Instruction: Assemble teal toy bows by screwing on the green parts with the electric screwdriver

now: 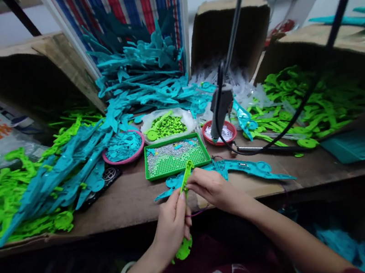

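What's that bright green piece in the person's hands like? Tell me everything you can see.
The green piece is long and narrow, plastic by its look, with a rounded upper end; a broader rounded part, seemingly the same piece, shows below the left hand, which grips its middle. It slants, upper end leaning right in the picture. The right hand touches it below that end, hiding detail.

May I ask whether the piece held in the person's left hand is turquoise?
No, the piece gripped by the left hand is bright lime green.
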A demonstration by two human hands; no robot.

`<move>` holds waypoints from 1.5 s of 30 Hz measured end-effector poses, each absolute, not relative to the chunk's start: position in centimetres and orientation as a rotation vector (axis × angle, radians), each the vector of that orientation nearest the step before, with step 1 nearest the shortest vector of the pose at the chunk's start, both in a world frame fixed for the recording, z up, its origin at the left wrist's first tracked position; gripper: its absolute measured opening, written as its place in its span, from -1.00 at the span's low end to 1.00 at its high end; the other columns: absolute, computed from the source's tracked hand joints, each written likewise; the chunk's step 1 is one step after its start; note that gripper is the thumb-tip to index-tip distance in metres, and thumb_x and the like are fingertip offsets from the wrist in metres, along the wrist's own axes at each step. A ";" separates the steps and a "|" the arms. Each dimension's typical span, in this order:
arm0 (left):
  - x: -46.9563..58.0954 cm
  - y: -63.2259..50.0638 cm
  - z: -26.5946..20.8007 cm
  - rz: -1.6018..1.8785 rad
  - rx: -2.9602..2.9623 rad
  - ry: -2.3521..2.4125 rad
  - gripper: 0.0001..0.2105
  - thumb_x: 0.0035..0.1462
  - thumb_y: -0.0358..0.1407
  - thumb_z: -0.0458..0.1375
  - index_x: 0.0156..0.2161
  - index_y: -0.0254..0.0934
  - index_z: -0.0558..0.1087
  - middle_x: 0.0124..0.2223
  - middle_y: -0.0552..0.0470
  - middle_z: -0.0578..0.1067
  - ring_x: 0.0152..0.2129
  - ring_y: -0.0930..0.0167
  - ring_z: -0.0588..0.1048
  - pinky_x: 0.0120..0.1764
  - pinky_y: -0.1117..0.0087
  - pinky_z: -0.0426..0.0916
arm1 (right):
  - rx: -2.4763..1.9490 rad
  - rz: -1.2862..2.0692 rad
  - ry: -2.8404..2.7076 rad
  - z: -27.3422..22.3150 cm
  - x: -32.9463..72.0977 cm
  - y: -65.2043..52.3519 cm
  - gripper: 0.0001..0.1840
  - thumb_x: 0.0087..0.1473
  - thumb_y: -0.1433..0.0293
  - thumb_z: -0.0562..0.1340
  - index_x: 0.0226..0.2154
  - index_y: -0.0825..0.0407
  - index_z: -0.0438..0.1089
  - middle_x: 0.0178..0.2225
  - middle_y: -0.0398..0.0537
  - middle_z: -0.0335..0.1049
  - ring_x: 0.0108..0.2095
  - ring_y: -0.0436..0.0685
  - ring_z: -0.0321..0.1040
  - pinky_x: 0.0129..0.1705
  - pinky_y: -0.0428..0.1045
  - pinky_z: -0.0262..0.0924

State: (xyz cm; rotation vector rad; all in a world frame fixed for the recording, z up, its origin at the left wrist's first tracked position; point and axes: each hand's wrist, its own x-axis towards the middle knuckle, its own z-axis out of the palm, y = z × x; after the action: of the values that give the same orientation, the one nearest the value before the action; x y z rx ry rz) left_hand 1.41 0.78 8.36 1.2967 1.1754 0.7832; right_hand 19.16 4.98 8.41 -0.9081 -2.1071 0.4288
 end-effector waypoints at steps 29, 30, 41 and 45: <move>0.5 -1.1 6.2 1.114 1.998 1.395 -0.70 0.38 -0.25 -0.09 -0.03 -0.34 0.44 -0.56 0.10 0.47 -0.74 0.46 0.40 -0.62 0.48 0.28 | -1.172 0.965 -1.662 9.8 15.7 2.8 -0.87 0.03 0.57 0.20 -0.44 0.04 0.34 -0.56 -0.27 0.28 -0.54 -0.06 0.23 -0.49 -0.16 0.08; 0.5 -1.2 6.0 1.141 2.028 1.397 -0.70 0.38 -0.26 -0.10 -0.03 -0.34 0.43 -0.54 0.08 0.49 -0.72 0.45 0.43 -0.60 0.48 0.30 | -1.187 0.913 -1.672 9.7 15.4 2.6 -0.87 0.02 0.58 0.20 -0.44 0.03 0.33 -0.56 -0.27 0.26 -0.55 -0.06 0.21 -0.49 -0.16 0.07; 0.4 -1.5 5.6 1.047 1.705 1.449 -0.70 0.40 -0.21 -0.15 -0.36 -0.20 0.28 -0.66 0.23 0.29 -0.78 0.50 0.35 -0.65 0.51 0.19 | -0.993 0.865 -1.705 8.0 15.3 1.9 -0.87 0.21 0.47 0.23 -0.23 0.04 0.51 -0.41 -0.09 0.50 -0.41 0.03 0.46 -0.34 -0.08 0.33; 0.4 -1.8 5.5 1.053 1.754 1.446 -0.72 0.38 -0.24 -0.13 -0.36 -0.20 0.29 -0.66 0.25 0.29 -0.84 0.53 0.27 -0.68 0.51 0.15 | -0.997 1.041 -1.592 7.7 15.4 1.5 -0.89 0.21 0.43 0.24 -0.24 0.03 0.50 -0.44 -0.13 0.49 -0.49 0.00 0.48 -0.43 -0.11 0.38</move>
State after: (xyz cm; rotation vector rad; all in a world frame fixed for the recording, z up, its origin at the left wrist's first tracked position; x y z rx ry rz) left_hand 0.44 -1.84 5.49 1.7540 1.4457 1.0525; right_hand 15.41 1.54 7.70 -0.9969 -1.5922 1.0412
